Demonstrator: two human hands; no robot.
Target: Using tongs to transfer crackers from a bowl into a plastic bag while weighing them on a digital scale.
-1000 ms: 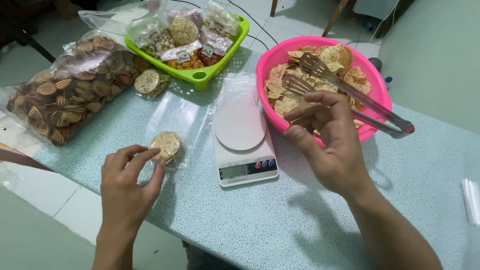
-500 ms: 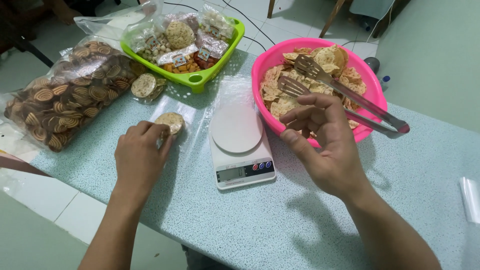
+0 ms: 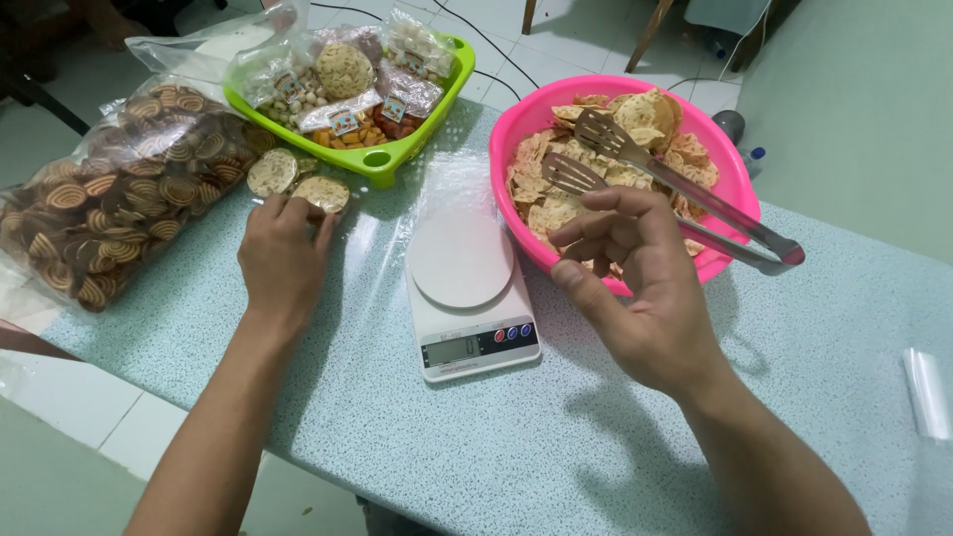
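1. Two hands are over the speckled worktop (image 3: 596,437). The left hand (image 3: 283,258) reaches far forward and pinches a small clear packet of round crackers (image 3: 323,193) at its fingertips, setting it just beside another such packet (image 3: 270,173) that lies against the green basket (image 3: 392,159).
2. The right hand (image 3: 645,298) hovers in front of the pink bowl (image 3: 730,169), fingers loosely curled and holding nothing (thumb and forefinger apart).
3. Metal tongs (image 3: 675,189) rest across the bowl, their slotted ends on the heap of crackers (image 3: 551,203); neither hand touches them.
4. A white kitchen scale (image 3: 462,288) stands between the hands, its round plate bare.
5. Judging how far along the packing is: two filled packets sit by the basket, which itself holds several labelled snack bags, so some are done. The bowl is still well filled, and a large bag of spiral biscuits (image 3: 119,199) lies at the left, so a good deal appears left.
6. An empty clear bag (image 3: 928,392) lies at the worktop's right edge.
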